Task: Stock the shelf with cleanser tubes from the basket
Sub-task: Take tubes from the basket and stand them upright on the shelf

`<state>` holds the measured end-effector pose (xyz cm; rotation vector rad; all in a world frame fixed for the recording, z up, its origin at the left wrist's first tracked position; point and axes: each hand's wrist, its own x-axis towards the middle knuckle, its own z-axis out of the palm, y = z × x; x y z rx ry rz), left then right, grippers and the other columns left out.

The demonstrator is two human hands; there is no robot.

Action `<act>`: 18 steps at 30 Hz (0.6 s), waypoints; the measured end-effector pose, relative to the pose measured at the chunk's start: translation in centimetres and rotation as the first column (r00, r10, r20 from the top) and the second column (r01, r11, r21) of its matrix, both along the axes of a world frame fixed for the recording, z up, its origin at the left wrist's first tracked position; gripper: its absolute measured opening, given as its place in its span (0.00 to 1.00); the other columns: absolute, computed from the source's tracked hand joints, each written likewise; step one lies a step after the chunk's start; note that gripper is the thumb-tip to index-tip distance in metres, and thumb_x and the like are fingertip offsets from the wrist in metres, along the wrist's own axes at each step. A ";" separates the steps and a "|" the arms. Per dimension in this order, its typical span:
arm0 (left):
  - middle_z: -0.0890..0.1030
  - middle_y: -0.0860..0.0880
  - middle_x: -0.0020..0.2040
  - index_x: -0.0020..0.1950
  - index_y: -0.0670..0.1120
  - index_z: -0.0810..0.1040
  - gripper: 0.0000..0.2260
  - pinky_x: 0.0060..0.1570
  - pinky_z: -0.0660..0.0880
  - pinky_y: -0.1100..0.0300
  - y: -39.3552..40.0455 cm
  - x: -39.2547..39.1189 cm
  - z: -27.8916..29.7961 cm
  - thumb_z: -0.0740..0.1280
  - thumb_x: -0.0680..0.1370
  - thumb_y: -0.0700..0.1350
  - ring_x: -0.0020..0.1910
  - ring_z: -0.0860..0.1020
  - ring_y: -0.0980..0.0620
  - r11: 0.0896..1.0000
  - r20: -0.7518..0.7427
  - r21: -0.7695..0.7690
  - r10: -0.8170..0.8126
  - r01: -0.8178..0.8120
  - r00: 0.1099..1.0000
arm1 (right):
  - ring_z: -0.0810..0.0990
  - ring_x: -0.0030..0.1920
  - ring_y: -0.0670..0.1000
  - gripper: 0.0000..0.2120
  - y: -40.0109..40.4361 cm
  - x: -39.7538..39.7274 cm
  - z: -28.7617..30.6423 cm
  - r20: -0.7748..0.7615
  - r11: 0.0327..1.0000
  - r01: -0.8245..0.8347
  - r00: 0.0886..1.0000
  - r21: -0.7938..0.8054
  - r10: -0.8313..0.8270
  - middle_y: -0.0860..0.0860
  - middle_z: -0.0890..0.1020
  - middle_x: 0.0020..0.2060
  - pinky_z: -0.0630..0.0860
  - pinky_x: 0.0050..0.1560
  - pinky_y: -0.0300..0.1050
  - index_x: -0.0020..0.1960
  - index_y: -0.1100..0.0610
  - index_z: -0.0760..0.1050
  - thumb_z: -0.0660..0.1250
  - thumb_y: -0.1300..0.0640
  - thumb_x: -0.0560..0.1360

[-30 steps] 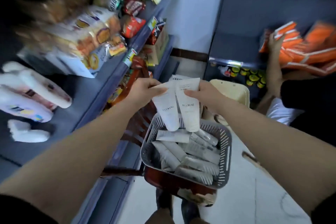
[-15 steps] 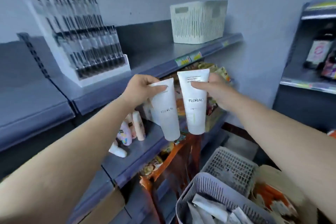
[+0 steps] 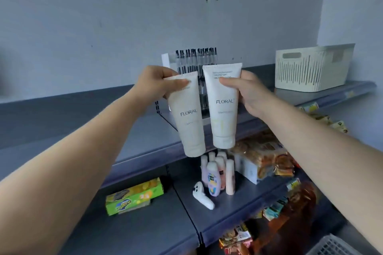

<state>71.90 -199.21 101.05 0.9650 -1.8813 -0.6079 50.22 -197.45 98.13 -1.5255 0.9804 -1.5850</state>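
Two white cleanser tubes, caps down: left tube (image 3: 189, 118) pinched in left hand (image 3: 154, 85), right tube (image 3: 224, 107) in right hand (image 3: 248, 93), held before grey shelf (image 3: 87, 128). One cream basket (image 3: 313, 68) stood upon it.

1. Two white cleanser tubes are counted: left tube (image 3: 189, 118), right tube (image 3: 223, 107).
2. Two hands are shown: left hand (image 3: 155, 83), right hand (image 3: 248, 91).
3. One cream slatted bin (image 3: 310, 68) is seen.
4. One green box (image 3: 134, 196) is seen.
5. One grey basket (image 3: 335, 246) is partly seen.
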 end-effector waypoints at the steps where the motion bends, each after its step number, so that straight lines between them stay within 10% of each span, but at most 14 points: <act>1: 0.79 0.43 0.38 0.45 0.40 0.82 0.07 0.36 0.73 0.61 -0.1 1.2 0.5 0.72 0.72 0.44 0.35 0.76 0.51 1.000 0.006 -0.015 0.020 -0.020 1.000 | 0.82 0.42 0.43 0.08 -0.6 1.3 0.3 0.007 1.000 -0.027 1.000 0.000 0.027 0.41 0.85 0.35 0.76 0.45 0.40 0.44 0.51 0.78 0.65 0.63 0.74; 18: 0.79 0.47 0.36 0.41 0.43 0.80 0.05 0.40 0.75 0.59 -3.7 15.4 1.0 0.74 0.70 0.43 0.34 0.77 0.52 0.964 0.085 -0.002 0.265 -0.266 0.960 | 0.81 0.41 0.43 0.07 -9.2 13.9 -0.2 -0.086 0.964 -0.254 0.962 0.074 0.260 0.45 0.82 0.42 0.77 0.44 0.39 0.45 0.52 0.76 0.65 0.64 0.75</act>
